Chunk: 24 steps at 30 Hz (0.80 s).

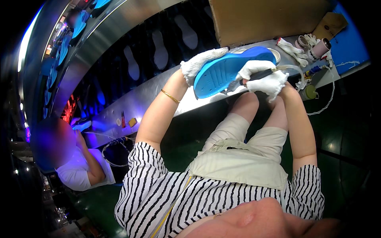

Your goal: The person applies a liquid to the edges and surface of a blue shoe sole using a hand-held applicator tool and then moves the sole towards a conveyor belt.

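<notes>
A bright blue shoe sole (216, 73) is held tilted above the metal ledge, its grooved face toward me. My left hand (200, 63), in a white knitted glove, grips the sole along its far left edge; the fingers behind it are hidden. My right hand (266, 82), also gloved in white with bare fingertips showing, is closed around a dark pen-like tool (260, 74). The tool's tip lies close to the sole's near edge; I cannot tell whether they touch. Behind the sole, a cream-coloured rounded item (274, 55) partly shows.
Beyond the metal ledge (154, 93), a dark belt carries several sole-shaped pieces (160, 49). A cardboard box (266, 20) stands at the back. White gloves (293, 51), tape rolls (319, 48) and a green-lidded container (309, 93) are on the right. A co-worker (81, 168) sits at left.
</notes>
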Available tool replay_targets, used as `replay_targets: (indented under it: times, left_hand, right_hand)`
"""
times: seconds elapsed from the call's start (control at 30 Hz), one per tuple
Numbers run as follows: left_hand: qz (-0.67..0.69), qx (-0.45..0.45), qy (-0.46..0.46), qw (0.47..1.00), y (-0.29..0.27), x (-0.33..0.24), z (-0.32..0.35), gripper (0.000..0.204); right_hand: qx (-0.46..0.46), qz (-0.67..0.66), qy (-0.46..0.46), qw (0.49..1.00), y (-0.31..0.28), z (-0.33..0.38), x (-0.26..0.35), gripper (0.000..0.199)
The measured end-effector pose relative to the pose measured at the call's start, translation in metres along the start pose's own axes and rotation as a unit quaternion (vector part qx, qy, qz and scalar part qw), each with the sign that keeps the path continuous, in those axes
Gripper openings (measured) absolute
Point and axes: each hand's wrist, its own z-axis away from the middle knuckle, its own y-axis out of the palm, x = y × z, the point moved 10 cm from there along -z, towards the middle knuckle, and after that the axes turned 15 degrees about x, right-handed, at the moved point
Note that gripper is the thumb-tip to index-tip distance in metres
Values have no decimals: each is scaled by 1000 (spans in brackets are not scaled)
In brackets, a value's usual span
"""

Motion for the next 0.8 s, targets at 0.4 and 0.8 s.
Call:
replay_targets:
  times: [0.4, 0.8]
  left_hand:
    - [246, 105, 321, 909, 2, -5, 10, 77]
    - [244, 43, 350, 903, -2, 14, 11, 72]
  right_hand:
    - [-156, -156, -131, 966, 38, 13, 48, 13]
    - [-224, -20, -193, 955, 24, 20, 96, 13]
